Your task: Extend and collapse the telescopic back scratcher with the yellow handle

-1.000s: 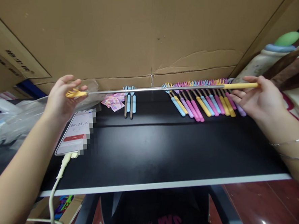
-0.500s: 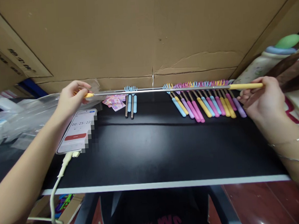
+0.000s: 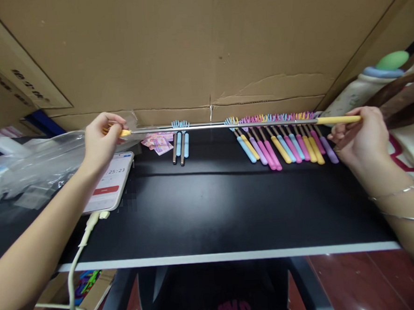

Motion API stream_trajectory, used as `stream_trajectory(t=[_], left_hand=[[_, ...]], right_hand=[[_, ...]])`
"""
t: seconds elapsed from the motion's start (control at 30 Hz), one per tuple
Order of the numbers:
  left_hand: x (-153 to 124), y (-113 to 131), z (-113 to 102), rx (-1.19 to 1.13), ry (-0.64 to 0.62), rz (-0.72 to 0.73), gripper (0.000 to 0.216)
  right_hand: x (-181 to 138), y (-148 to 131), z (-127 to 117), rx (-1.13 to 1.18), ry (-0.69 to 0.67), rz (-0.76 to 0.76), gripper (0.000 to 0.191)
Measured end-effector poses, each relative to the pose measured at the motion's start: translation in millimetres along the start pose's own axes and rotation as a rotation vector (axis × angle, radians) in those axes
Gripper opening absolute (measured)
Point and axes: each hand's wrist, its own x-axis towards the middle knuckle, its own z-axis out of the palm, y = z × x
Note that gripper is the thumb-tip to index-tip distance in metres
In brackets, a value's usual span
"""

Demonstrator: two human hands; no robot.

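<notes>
I hold a long yellow telescopic back scratcher (image 3: pixel 222 125) stretched out level above the back of the black table (image 3: pixel 213 210). My left hand (image 3: pixel 101 140) is closed over its yellow claw end, which is mostly hidden in my fingers. My right hand (image 3: pixel 362 136) grips the yellow handle at the far right. Under the rod lies a row of several collapsed scratchers (image 3: pixel 283 141) with blue, yellow, pink and purple handles. Two blue ones (image 3: pixel 180 145) lie apart near the middle.
A phone (image 3: pixel 108 184) showing a timer lies at the left with a white cable (image 3: pixel 81 247) hanging off the front edge. Clear plastic bags (image 3: pixel 28 161) pile at the far left. Small pink cards (image 3: pixel 157 141) sit near the cardboard wall (image 3: pixel 200 48). A fabric bag (image 3: pixel 400 101) stands at the right.
My left hand has closed over the claw end, which was showing a second ago. The rod stays stretched between both hands, barely shifted.
</notes>
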Motion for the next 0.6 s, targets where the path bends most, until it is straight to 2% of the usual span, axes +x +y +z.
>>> stream_trajectory(t=[0.17, 0.27, 0.37, 0.5, 0.6], left_hand=[[-3.7, 2.8, 0.8, -0.024, 0.05, 0.062, 0.017], [-3.4, 0.4, -1.0, 0.076, -0.001, 0.115, 0.017], [-0.9, -1.0, -6.0, 0.175, -0.056, 0.189, 0.02], [7.9, -4.1, -16.0, 0.164, 0.026, 0.288, 0.021], [13.9, -6.9, -19.9, 0.102, 0.085, 0.282, 0.022]], right_hand=[[5.9, -0.2, -6.0, 0.02, -0.021, -0.028, 0.006], [11.4, -0.2, -10.2, -0.017, -0.024, -0.091, 0.007], [15.2, 0.3, -12.2, -0.062, -0.034, -0.065, 0.014], [12.9, 1.3, -10.8, -0.113, -0.085, -0.088, 0.03], [7.1, 0.4, -8.4, -0.137, -0.159, -0.087, 0.036]])
